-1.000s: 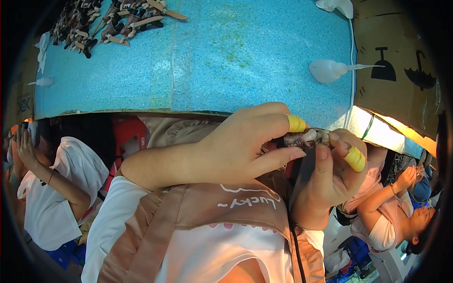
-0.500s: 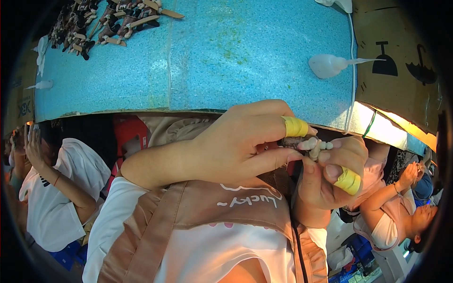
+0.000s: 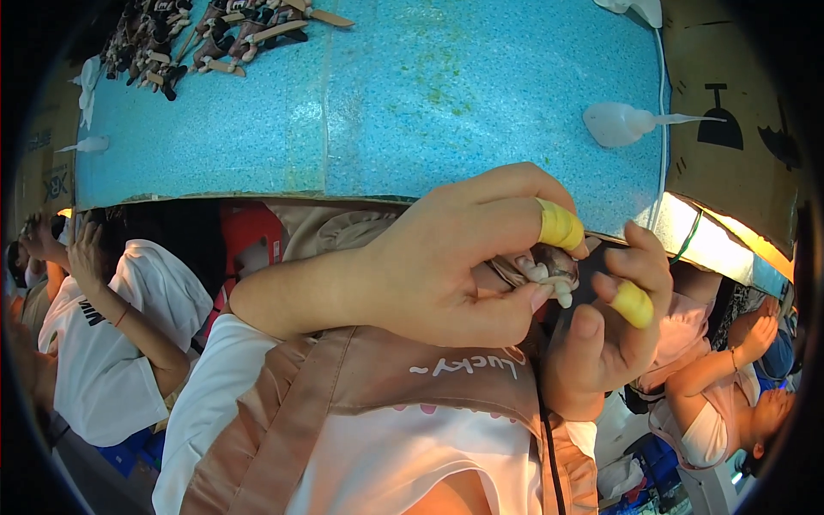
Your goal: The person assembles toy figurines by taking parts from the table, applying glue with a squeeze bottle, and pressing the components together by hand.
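Note:
My left hand [image 3: 446, 266] pinches a small figurine [image 3: 549, 273] between the thumb and the index finger, which has yellow tape around it. The figurine is dark brown with cream-coloured limbs, and the fingers cover part of it. Just right of it is my right hand [image 3: 614, 322], its fingers apart and slightly curled, holding nothing that I can see. One of its fingers also wears yellow tape. Both hands are in front of my brown apron [image 3: 429, 373], beside the near edge of the blue table [image 3: 481, 103].
Several brown figurines with flat tan pieces [image 3: 223, 39] are heaped at the table's far left. A white dropper bottle [image 3: 618, 124] lies at the right, a smaller one [image 3: 93, 144] at the left. Cardboard [image 3: 721, 86] borders the right side. Other people sit on both sides.
My right hand has let go of the figurine and its fingers have spread. The figurine stays in my left hand, turned so that its cream limbs point lower. The view has shifted slightly.

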The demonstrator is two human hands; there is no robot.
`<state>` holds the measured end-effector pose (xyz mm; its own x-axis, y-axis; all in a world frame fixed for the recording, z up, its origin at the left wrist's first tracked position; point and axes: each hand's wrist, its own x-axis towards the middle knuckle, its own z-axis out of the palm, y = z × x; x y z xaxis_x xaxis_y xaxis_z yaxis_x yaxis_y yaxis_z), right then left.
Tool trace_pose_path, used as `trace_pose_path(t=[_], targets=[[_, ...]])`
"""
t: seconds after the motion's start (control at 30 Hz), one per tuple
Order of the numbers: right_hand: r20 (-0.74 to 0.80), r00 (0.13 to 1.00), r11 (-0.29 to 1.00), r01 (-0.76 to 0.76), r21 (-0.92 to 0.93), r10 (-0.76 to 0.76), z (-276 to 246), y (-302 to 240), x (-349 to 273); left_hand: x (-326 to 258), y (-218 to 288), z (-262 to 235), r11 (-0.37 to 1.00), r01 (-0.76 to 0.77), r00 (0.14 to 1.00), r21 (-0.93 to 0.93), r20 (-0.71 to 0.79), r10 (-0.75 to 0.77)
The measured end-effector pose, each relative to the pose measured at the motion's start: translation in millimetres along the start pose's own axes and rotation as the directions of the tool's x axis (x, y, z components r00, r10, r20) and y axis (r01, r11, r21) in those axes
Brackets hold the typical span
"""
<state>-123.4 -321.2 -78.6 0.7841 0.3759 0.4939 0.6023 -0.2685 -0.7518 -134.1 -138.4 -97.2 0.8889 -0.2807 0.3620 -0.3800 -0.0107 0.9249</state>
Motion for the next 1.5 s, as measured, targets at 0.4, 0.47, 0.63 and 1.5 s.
trace_pose_path(t=[0.4, 0.47, 0.63, 1.5], targets=[[0.095, 0.988, 0.979, -0.102, -0.179, 0.121, 3.2, -9.8, 6.9, 1.0, -8.9, 8.3, 0.896, -0.261, 0.955, 0.360, -0.041, 0.295], [0.094, 0.987, 0.974, -0.108, -0.199, 0.129, 3.8, -7.5, 7.1, 0.7, -8.6, 7.7, 0.897, -0.246, 0.962, 0.368, -0.024, 0.274], [0.240, 0.964, 0.972, -0.061, -0.228, 0.117, -8.4, -8.9, 12.9, 1.2, 1.2, 5.2, 0.902, -0.159, 0.987, 0.400, 0.059, 0.147], [0.161, 0.972, 0.975, -0.190, 0.119, 0.170, -2.3, 16.1, 3.1, 9.1, 27.3, -10.2, 0.605, 0.640, 0.767, -0.474, 0.338, -0.545]])
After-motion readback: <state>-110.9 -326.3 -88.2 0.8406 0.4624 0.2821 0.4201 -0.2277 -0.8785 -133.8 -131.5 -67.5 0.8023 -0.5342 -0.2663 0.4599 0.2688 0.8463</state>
